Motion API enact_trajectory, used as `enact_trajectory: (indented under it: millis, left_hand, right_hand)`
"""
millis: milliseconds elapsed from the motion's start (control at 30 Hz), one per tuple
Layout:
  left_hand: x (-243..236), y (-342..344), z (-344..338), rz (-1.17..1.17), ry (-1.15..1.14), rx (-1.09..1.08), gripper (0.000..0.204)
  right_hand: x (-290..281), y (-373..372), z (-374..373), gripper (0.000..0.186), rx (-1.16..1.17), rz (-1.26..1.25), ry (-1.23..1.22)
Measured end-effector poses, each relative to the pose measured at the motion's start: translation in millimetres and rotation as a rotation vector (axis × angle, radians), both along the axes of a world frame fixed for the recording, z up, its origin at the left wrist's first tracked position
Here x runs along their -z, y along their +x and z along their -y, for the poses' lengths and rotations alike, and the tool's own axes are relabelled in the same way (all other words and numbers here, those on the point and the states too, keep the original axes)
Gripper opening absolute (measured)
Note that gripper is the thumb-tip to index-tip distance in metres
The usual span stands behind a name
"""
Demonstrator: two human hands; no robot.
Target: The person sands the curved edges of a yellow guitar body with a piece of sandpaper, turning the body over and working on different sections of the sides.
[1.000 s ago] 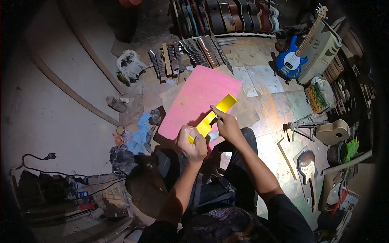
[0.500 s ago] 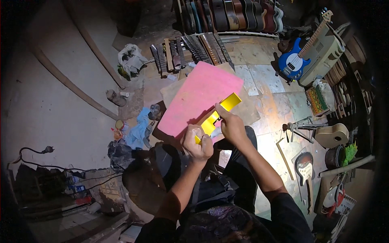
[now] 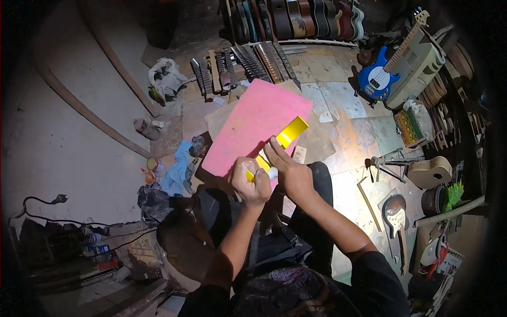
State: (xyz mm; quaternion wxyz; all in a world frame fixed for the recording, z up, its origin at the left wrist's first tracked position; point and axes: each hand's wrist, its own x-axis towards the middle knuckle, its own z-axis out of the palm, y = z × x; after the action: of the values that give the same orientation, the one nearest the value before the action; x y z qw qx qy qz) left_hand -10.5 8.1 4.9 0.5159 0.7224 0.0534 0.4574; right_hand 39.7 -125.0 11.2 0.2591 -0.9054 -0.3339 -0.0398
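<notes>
My left hand (image 3: 248, 182) is closed around the lower end of a long, flat, glossy yellow piece (image 3: 291, 133), whose exact kind I cannot make out. The yellow piece slants up to the right above a pink board (image 3: 253, 119). Against its middle lies my right hand (image 3: 296, 179), with index and middle fingers stretched together across the yellow surface. A small pale scrap (image 3: 272, 173) shows at the right hand's curled fingers, and a whitish patch shows near its fingertips. Both hands partly hide the yellow piece.
Several guitar necks (image 3: 243, 63) lie beyond the pink board, with guitar bodies (image 3: 301, 21) racked behind. At right are a blue bass guitar (image 3: 377, 79), a tripod (image 3: 388, 166) and a small guitar (image 3: 395, 216). A blue cloth (image 3: 178, 169) and cans (image 3: 153, 164) are at left.
My right hand has shifted down and left along the yellow piece, its middle finger now stretched beside the index. The yellow piece has turned, hiding the notch seen earlier. My left hand keeps its grip.
</notes>
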Motion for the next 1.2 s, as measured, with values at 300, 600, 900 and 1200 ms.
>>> enact_trajectory:
  millis: [300,600,900,1200]
  left_hand:
    - [2,-1,-4,-0.01,-0.021,0.014,0.007]
    - [-5,5,-13,-0.023,-0.109,0.04,0.006]
    - [-3,8,-7,-0.009,-0.106,0.082,0.008]
    - [-3,13,-41,-0.032,-0.184,0.319,0.021]
  right_hand:
    - [33,27,-7,0.065,0.097,-0.03,0.223]
    - [73,102,32,0.074,0.05,-0.044,0.016]
    - [101,99,28,0.075,-0.031,-0.208,0.25]
    - [20,36,74,0.05,0.249,-1.429,1.125]
